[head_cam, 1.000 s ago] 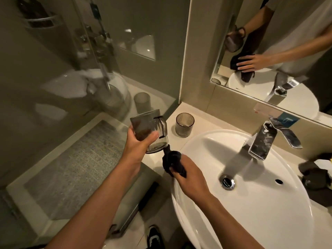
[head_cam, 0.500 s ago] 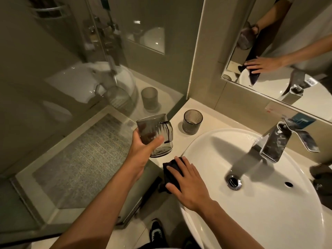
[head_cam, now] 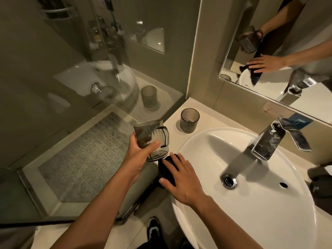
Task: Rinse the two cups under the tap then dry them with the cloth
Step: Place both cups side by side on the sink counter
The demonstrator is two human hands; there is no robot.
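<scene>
My left hand (head_cam: 142, 155) grips a smoky transparent cup with a handle (head_cam: 152, 139), held upright above the counter's left edge. A second, ribbed grey cup (head_cam: 189, 120) stands on the counter near the wall corner. My right hand (head_cam: 183, 178) lies flat with straight fingers on a dark cloth (head_cam: 166, 170), which sits on the left rim of the white basin (head_cam: 260, 203). The chrome tap (head_cam: 267, 142) stands at the back right of the basin; no water is visible from it.
A mirror (head_cam: 280, 42) hangs above the basin. Dark objects (head_cam: 319, 184) lie at the counter's right end. A glass shower screen (head_cam: 80, 87) and tiled shower floor (head_cam: 86, 155) are to the left. A shoe (head_cam: 154, 230) shows below the basin.
My right hand went from gripping the bunched cloth to laying it on the basin rim and flattening on it. The left hand kept holding the cup, nearly still.
</scene>
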